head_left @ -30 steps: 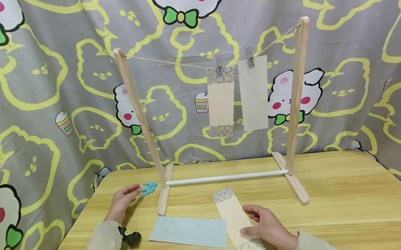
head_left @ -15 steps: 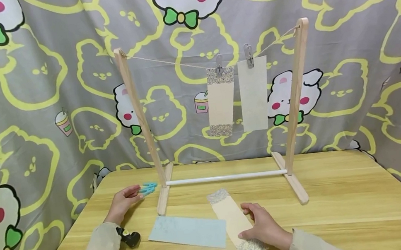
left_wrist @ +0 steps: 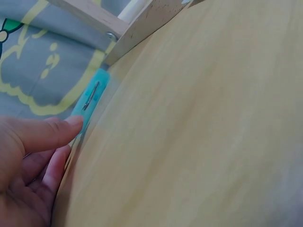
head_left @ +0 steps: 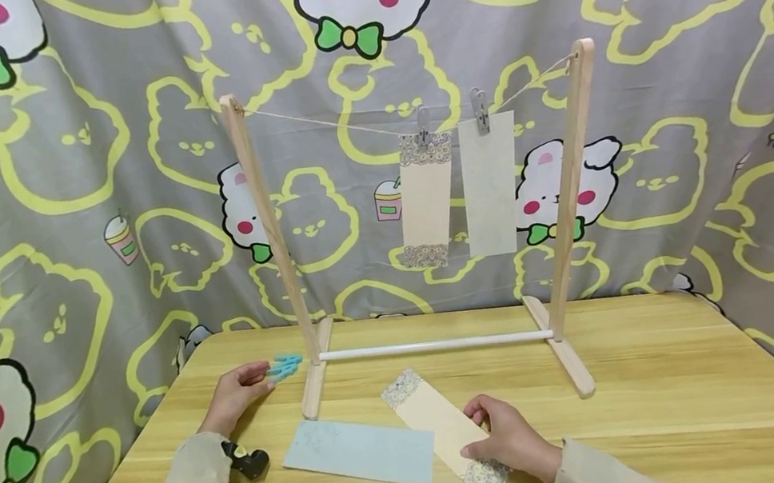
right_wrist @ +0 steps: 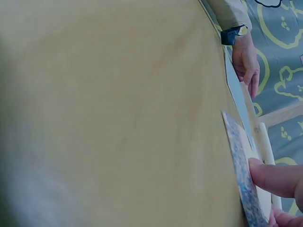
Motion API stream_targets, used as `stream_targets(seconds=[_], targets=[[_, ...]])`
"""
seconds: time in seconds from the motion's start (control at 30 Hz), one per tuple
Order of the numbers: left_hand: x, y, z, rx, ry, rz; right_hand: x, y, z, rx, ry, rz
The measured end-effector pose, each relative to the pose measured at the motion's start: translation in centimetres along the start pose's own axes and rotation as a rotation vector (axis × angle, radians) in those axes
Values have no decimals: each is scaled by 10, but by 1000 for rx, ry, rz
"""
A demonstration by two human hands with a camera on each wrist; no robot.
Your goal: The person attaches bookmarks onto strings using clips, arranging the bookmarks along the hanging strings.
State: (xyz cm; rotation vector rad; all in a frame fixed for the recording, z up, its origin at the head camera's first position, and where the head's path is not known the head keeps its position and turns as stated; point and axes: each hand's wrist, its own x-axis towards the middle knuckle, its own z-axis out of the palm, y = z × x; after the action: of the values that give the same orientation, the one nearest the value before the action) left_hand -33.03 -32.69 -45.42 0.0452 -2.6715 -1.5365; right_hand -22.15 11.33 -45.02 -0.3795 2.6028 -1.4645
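Since a second ago, the far end of the lace-edged card [head_left: 446, 427] has swung toward the table's left edge, bringing it more aslant, while the hanging pieces remain in place; the card lies toward the near side of the table [head_left: 664, 369], and a corner of the blue card [head_left: 361, 452] seems to overlap its left edge.

The right hand [head_left: 513, 439] pinches the card near its closest end, thumb on the face, fingers at the right edge; we judge that this hold leaves the far end free to turn and most of the face uncovered.

The left hand [head_left: 235, 393] waits by the table's left edge, thumb and fingers about the near end of the teal pegs [head_left: 285, 365]; we cannot tell whether they squeeze one or merely touch it; the pegs lie beside the rack's left foot, probably to be within that hand's reach.

The wooden rack [head_left: 573, 194] stands near the table's far edge, perhaps to leave working room in front; its string [head_left: 322, 123] sags under the patterned strip [head_left: 425, 196] and plain strip [head_left: 492, 188], each held at its top by a grey clip [head_left: 482, 113], so both hang freely.
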Motion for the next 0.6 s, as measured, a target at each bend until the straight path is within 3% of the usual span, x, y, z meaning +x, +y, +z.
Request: stream_targets(seconds=[0.37,0.6], targets=[[4,-3,1,61,25,26,3,3,-11,151,-2,-15],[1,1,3,-35,5,1,6,8,-15,156,17,33]])
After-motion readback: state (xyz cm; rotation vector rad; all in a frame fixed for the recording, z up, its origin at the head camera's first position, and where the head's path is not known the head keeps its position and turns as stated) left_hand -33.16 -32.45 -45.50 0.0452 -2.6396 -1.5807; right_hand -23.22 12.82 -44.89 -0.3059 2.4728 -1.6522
